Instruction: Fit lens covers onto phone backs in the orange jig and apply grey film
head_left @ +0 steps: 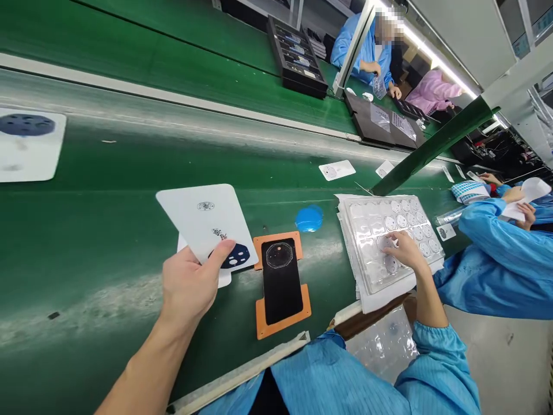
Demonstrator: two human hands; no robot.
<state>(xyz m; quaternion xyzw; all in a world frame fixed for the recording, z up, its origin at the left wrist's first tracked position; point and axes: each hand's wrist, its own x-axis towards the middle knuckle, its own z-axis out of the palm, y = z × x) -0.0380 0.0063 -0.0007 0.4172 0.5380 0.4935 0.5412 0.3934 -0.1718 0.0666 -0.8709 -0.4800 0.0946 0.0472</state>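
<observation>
My left hand is closed on a white panel with a dark blue round patch, thumb on top, near the patch. Part of a second white panel shows beneath it. At the right, the thumb and fingertips of my right hand pinch the edge of a round white disc in a clear plastic tray. Many compartments of the tray hold similar discs. Between my hands lies an orange fixture with a black plate on it, marked with a circle.
Behind the fixture lies a blue round piece. Another white panel is at far left. Small white panels lie farther along the green belt. A green slanted post rises behind the tray. A co-worker's blue sleeve is close at right.
</observation>
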